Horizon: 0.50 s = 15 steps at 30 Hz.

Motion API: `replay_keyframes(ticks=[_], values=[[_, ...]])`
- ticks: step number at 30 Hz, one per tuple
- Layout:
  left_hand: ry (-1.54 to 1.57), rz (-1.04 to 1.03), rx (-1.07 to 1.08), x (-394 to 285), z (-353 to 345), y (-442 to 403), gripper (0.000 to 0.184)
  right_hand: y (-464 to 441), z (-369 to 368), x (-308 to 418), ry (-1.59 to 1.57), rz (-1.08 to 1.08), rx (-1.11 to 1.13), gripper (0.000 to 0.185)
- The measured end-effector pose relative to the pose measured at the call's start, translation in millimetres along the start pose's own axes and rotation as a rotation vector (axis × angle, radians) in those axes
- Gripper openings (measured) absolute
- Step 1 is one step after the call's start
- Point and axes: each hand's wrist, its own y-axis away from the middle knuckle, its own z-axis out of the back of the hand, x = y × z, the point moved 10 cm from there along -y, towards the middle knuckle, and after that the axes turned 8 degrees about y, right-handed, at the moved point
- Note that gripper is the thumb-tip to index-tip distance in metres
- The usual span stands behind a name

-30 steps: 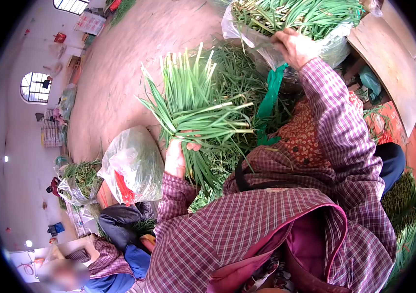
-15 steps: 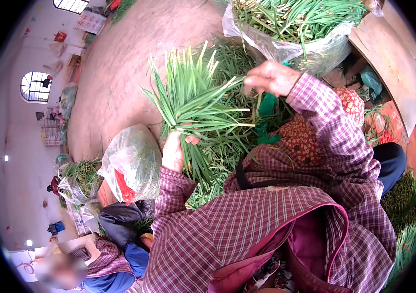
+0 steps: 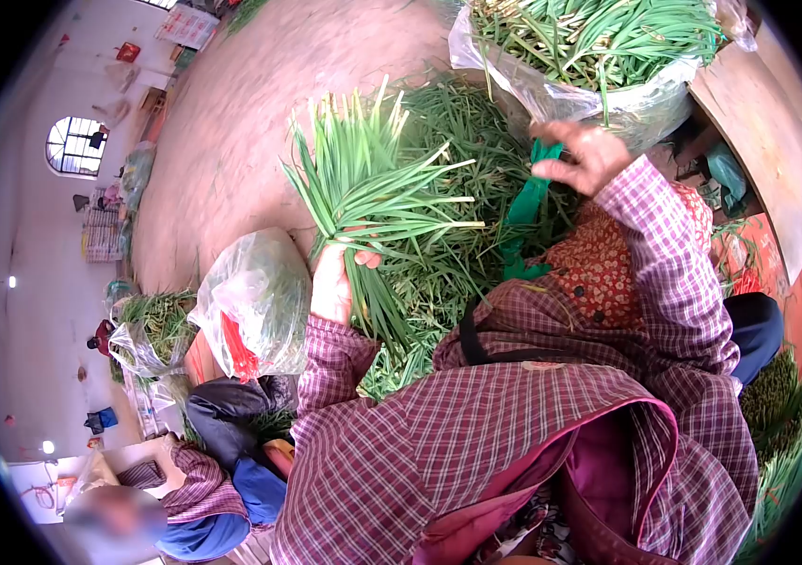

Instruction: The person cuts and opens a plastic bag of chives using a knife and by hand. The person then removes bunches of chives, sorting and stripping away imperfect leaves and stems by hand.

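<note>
My left hand (image 3: pixel 333 282) is closed around a bunch of garlic chives (image 3: pixel 354 179), gripping it low down. The pale cut ends fan out upward and to the right, while the leaf tips hang below my fist. My right hand (image 3: pixel 589 155) is up at the right, apart from the bunch, with thumb and fingers spread and nothing visible between them. It is close to a green plastic strip (image 3: pixel 525 207) and just below a clear bag (image 3: pixel 627 104) heaped with chives (image 3: pixel 599 42). Loose green leaves (image 3: pixel 457 122) lie in a pile beneath the bunch.
A clear plastic bag (image 3: pixel 255 301) with red ties (image 3: pixel 237 347) stands left of my forearm. Another person (image 3: pixel 203 490) sits at lower left. Bundled chives (image 3: pixel 787 424) stand at the right, near a board (image 3: pixel 759 132). A further bag of greens (image 3: pixel 156 334) lies at far left.
My right hand has moved from the stalk ends at the bunch's right side, rightward toward the bag, and its fingers have spread. My left hand keeps its hold on the chives.
</note>
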Motion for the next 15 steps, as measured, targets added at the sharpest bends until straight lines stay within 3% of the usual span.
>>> replay_keyframes(ticks=[3, 6, 11, 13, 14, 15], values=[[-0.038, -0.018, 0.050, -1, 6, -5, 0.026, 18, -46, 36, -0.318, 0.100, 0.273, 0.090], [-0.055, -0.022, 0.089, 4, -1, -9, 0.029, 23, -91, 62, -0.609, 0.103, 0.359, 0.108], [-0.039, -0.055, 0.030, 21, -21, -2, 0.026, -5, -85, 92, -1.283, 0.108, 0.173, 0.107], [-0.013, -0.043, 0.035, 27, -21, -6, 0.023, -20, -78, 82, -1.504, 0.082, -0.052, 0.100], [-0.056, -0.034, 0.022, 30, -27, -5, 0.022, -19, -61, 89, -1.655, -0.024, -0.162, 0.074], [-0.099, -0.024, 0.007, 34, -29, -4, 0.021, -23, -59, 93, -1.653, -0.023, -0.160, 0.074]])
